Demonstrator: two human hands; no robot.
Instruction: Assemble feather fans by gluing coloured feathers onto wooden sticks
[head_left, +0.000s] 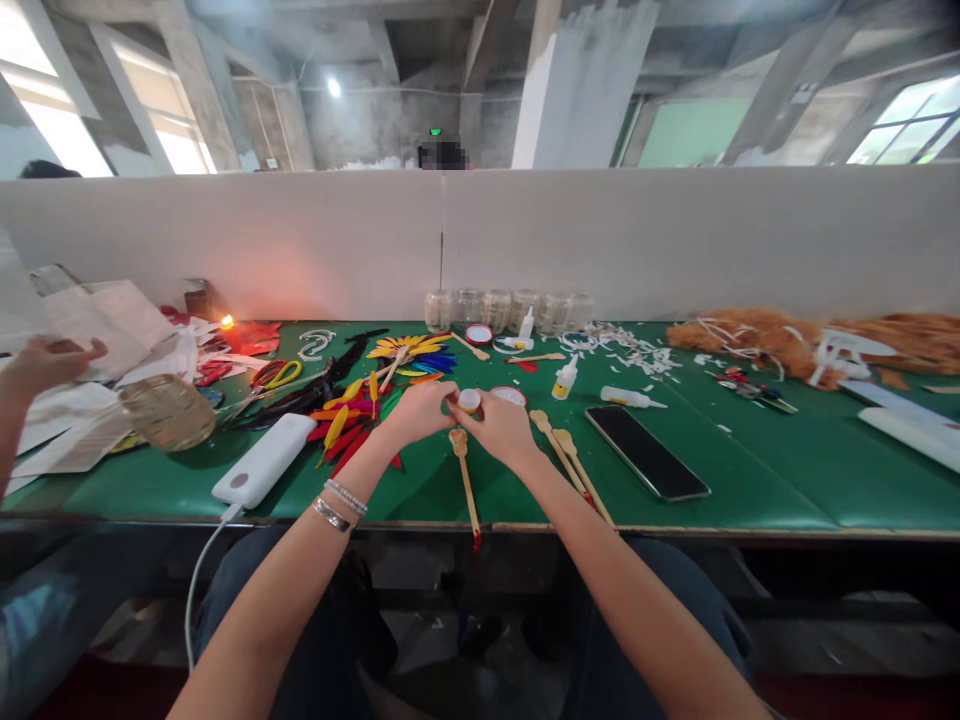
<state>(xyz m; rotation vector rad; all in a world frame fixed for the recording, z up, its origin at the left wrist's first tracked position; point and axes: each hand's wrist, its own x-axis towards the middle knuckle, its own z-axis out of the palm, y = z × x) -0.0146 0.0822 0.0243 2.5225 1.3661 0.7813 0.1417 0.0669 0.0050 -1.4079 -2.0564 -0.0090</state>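
Note:
Between my hands is a small round container with a white top [469, 400]; its exact kind is unclear. My left hand [426, 413] pinches it from the left, and my right hand [498, 424] closes on its right side. Just below them a wooden spoon-like stick [466, 480] with a red end lies on the green table. Two more wooden spoons [571, 462] lie to the right of my right hand. Behind that hand is a white disc with a red rim [509, 396], partly hidden. Colourful feathers [352, 415] spread beside my left hand.
A black phone [645, 450], glue bottles [565, 380] and brown fibre [750, 335] lie right. Glass jars [497, 311] line the divider. Left are a white power bank [264, 462], scissors [276, 375], a tilted jar [169, 412], an orange glow [227, 322] and another person's hand [52, 362].

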